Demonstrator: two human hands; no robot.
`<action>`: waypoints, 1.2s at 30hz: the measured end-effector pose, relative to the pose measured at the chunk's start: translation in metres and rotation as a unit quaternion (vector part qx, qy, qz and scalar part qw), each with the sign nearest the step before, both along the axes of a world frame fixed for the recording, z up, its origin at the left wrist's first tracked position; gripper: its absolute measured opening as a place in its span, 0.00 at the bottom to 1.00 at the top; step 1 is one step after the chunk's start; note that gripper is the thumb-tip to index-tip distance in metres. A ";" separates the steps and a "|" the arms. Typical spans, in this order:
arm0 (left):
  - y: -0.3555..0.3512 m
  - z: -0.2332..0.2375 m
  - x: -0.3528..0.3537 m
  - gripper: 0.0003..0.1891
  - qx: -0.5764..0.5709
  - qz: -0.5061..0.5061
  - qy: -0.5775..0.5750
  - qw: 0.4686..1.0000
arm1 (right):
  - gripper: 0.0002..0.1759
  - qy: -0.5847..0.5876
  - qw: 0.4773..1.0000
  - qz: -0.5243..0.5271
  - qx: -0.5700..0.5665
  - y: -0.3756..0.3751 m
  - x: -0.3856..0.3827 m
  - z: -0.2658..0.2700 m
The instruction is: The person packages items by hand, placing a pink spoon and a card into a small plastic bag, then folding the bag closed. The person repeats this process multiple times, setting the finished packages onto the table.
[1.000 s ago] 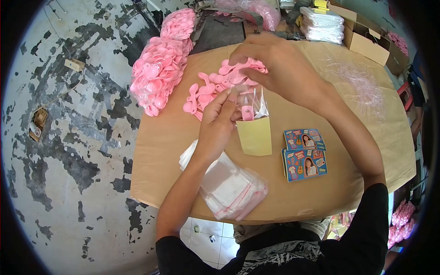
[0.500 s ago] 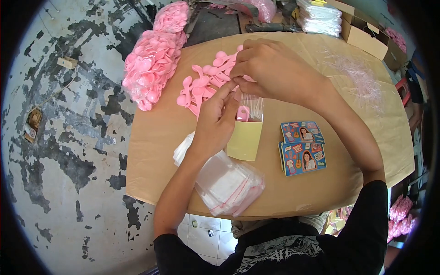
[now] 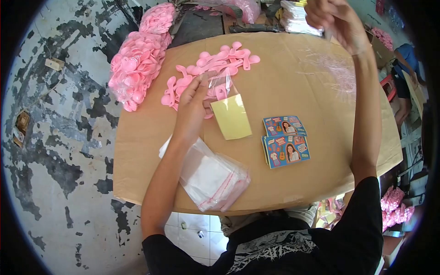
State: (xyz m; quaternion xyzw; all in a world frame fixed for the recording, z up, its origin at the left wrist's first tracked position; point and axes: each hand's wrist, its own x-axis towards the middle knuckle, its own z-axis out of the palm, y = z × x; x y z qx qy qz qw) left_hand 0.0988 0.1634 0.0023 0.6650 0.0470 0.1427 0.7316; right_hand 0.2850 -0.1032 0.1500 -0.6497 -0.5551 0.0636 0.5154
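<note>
My left hand (image 3: pixel 192 98) is closed on a clear plastic bag (image 3: pixel 228 81) by its left side. Inside the bag sit a yellow card (image 3: pixel 232 117) and a pink plastic spoon (image 3: pixel 221 91), only partly visible. Up at the top right, my right hand (image 3: pixel 337 23) is raised away from the bag, its fingers curled and somewhat blurred; what they hold, if anything, does not show. Several loose pink spoons (image 3: pixel 236 54) lie behind my left hand. Near my left forearm rests a stack of clear bags (image 3: pixel 211 181).
Two stacks of blue printed cards (image 3: pixel 288 151) lie right of centre on the brown-covered table (image 3: pixel 298 192). Bulging bags of pink spoons (image 3: pixel 135 68) stand at the left edge. Thin clear strips (image 3: pixel 337 73) are heaped at the right. Another person (image 3: pixel 405 59) is at the far right.
My right hand has left the bag's top and moved up and right. My left hand still holds the bag, now tilted differently; the whole view has shifted slightly.
</note>
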 end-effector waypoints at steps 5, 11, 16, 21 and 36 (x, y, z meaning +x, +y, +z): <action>-0.001 -0.001 0.002 0.18 -0.088 -0.046 0.058 0.993 | 0.15 -0.422 0.733 -0.416 -0.335 -0.066 0.102 -0.145; -0.005 0.001 -0.003 0.18 -0.103 -0.072 0.008 0.992 | 0.14 -0.072 0.967 -0.240 -0.056 -0.017 0.016 -0.100; -0.017 0.008 -0.007 0.20 -0.086 -0.046 -0.012 0.995 | 0.17 0.083 0.994 -0.018 -0.069 0.066 -0.076 -0.120; -0.012 0.011 -0.008 0.21 -0.071 -0.058 -0.011 0.996 | 0.18 0.146 0.986 0.041 -0.070 0.082 -0.064 -0.123; 0.006 -0.003 -0.001 0.15 0.074 -0.074 -0.008 0.994 | 0.12 0.100 0.995 0.012 -0.029 0.081 -0.060 -0.147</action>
